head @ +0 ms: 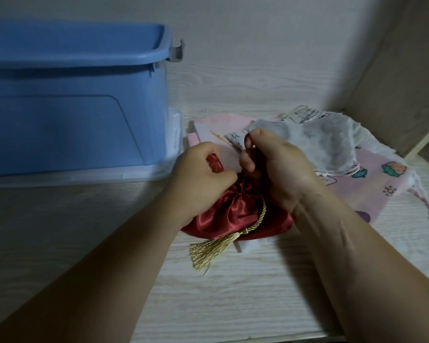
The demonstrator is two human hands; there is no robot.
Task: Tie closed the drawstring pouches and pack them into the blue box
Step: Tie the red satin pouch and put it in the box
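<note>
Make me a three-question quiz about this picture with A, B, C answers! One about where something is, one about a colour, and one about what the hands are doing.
1. Where is the blue box from the red pouch?
A) to its left
B) to its right
C) on top of it

2. What colour is the tassel on the pouch?
A) green
B) gold
C) black

3. What are the left hand and right hand doing?
A) lying flat on the table
B) holding the gathered top of the pouch
C) waving in the air

Answers:
1 A: the box stands at the left and the pouch lies in the middle.
2 B: its threads look gold.
3 B: the fingers of both hands curl at the pouch's bunched neck.
</note>
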